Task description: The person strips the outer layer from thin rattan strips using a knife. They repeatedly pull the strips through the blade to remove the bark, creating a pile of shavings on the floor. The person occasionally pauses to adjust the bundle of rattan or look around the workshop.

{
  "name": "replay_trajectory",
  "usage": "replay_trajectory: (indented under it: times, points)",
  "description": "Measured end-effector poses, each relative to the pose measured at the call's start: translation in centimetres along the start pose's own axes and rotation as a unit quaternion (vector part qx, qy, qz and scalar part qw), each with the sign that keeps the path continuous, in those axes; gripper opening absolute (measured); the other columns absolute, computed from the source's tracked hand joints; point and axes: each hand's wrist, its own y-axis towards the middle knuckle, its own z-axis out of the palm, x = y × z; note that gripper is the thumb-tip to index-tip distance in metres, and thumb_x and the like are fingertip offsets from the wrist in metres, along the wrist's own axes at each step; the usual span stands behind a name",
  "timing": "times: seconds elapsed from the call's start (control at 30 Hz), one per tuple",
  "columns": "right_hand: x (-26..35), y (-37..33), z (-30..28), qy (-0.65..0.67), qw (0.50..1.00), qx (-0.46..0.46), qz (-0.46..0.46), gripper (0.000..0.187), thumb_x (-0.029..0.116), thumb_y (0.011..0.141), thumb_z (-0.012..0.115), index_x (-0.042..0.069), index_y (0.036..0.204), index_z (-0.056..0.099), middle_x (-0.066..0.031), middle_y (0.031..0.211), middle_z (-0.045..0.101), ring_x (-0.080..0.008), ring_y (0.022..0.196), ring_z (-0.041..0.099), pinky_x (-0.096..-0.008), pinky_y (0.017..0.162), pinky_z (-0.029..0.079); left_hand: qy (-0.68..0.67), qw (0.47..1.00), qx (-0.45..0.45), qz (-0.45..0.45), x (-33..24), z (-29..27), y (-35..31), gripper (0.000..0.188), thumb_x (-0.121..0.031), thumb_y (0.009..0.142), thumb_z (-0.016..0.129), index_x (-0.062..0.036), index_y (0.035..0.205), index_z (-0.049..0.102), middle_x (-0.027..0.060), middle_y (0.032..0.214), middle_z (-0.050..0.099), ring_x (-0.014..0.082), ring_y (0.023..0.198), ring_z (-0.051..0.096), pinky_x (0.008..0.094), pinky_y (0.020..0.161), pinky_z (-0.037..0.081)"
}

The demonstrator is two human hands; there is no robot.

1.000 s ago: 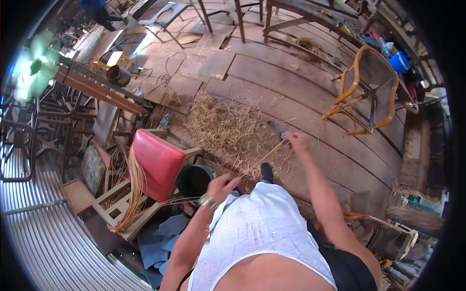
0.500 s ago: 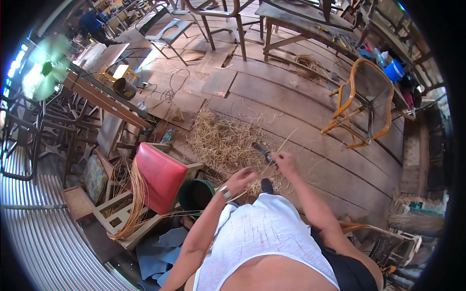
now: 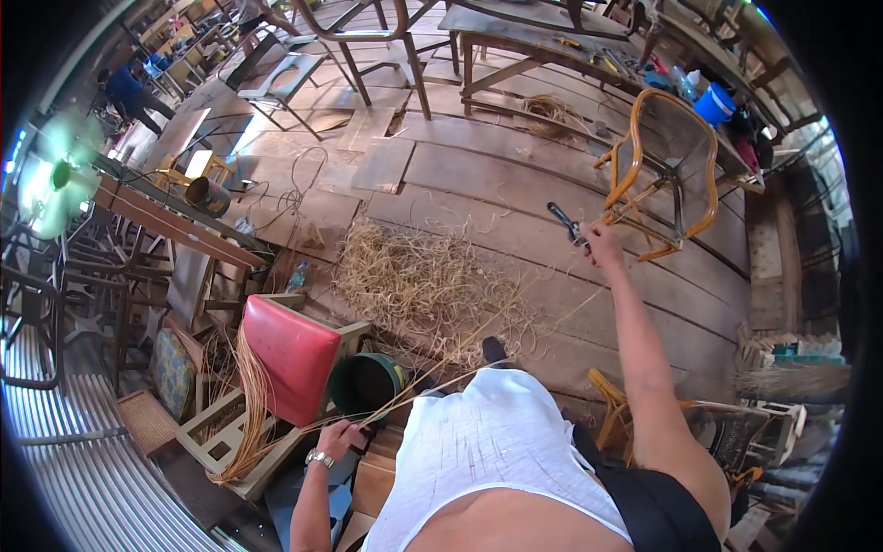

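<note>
My left hand [image 3: 340, 438], with a metal watch at the wrist, is closed around thin rattan strands [image 3: 405, 397] beside the dark green bucket [image 3: 366, 383]. Some strands run from it across in front of my shirt to the right. Out to the far right, my stretched right hand [image 3: 603, 247] grips a dark hand tool [image 3: 563, 221] near the rattan-framed armchair [image 3: 635, 166]. Its exact kind is hard to make out. A bundle of long rattan strands [image 3: 253, 405] hangs over a wooden frame next to the red padded seat [image 3: 290, 359].
A heap of rattan shavings [image 3: 405, 276] covers the plank floor [image 3: 515, 193] ahead. A workbench [image 3: 543, 41] with tools and a blue bucket [image 3: 714, 105] stand at the far right. A green fan [image 3: 61, 175], stacked chair frames and a distant person [image 3: 131, 92] are at left.
My right hand has moved forward and right with the tool. My left hand has drawn back and left to the bucket's near side, and strands now stretch across in front of me.
</note>
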Motion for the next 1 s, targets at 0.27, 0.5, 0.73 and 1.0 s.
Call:
replay_trajectory:
  times: [0.27, 0.5, 0.73, 1.0]
  points:
    - [-0.8, -9.3, 14.3, -0.066, 0.976, 0.155, -0.135, 0.028, 0.030, 0.086, 0.062, 0.005, 0.074, 0.065, -0.0043, 0.054, 0.059, -0.0109, 0.044, 0.056, -0.0287, 0.043, 0.043, -0.135, 0.990, 0.015, 0.041, -14.0, 2.9, 7.1, 0.076, -0.053, 0.080, 0.068, -0.0029, 0.133, 0.048, 0.0178, 0.125, 0.058, 0.0280, 0.113, 0.057, 0.0352, 0.095, 0.045]
    - [2.7, -15.2, 20.0, 0.036, 0.973, 0.221, -0.062, 0.029, 0.028, 0.088, 0.064, 0.004, 0.070, 0.060, -0.0049, 0.054, 0.057, -0.0116, 0.039, 0.052, -0.0274, 0.036, 0.040, -0.347, 0.930, 0.067, 0.104, -20.4, 9.1, 16.4, 0.042, -0.046, 0.095, 0.051, -0.0069, 0.091, 0.066, -0.0012, 0.081, 0.066, 0.0097, 0.070, 0.061, 0.0263, 0.057, 0.047]
    - [0.0, -1.8, 10.9, 0.019, 0.996, 0.088, -0.002, 0.023, 0.026, 0.086, 0.064, 0.004, 0.079, 0.062, -0.0057, 0.057, 0.057, -0.0146, 0.040, 0.051, -0.0306, 0.034, 0.037, -0.148, 0.958, -0.088, 0.227, -14.2, 2.9, 6.8, 0.040, -0.040, 0.094, 0.055, -0.0042, 0.077, 0.062, 0.0085, 0.061, 0.053, 0.0128, 0.056, 0.050, 0.0324, 0.054, 0.043]
    - [1.8, -4.5, 10.4, -0.035, 0.996, 0.084, -0.021, 0.033, 0.035, 0.087, 0.061, 0.003, 0.085, 0.067, -0.0047, 0.060, 0.060, -0.0114, 0.051, 0.058, -0.0273, 0.048, 0.045, 0.118, 0.993, 0.015, 0.020, -4.1, 3.8, 7.5, 0.060, -0.049, 0.084, 0.063, 0.0015, 0.115, 0.056, 0.0232, 0.105, 0.064, 0.0338, 0.105, 0.060, 0.0411, 0.091, 0.046]
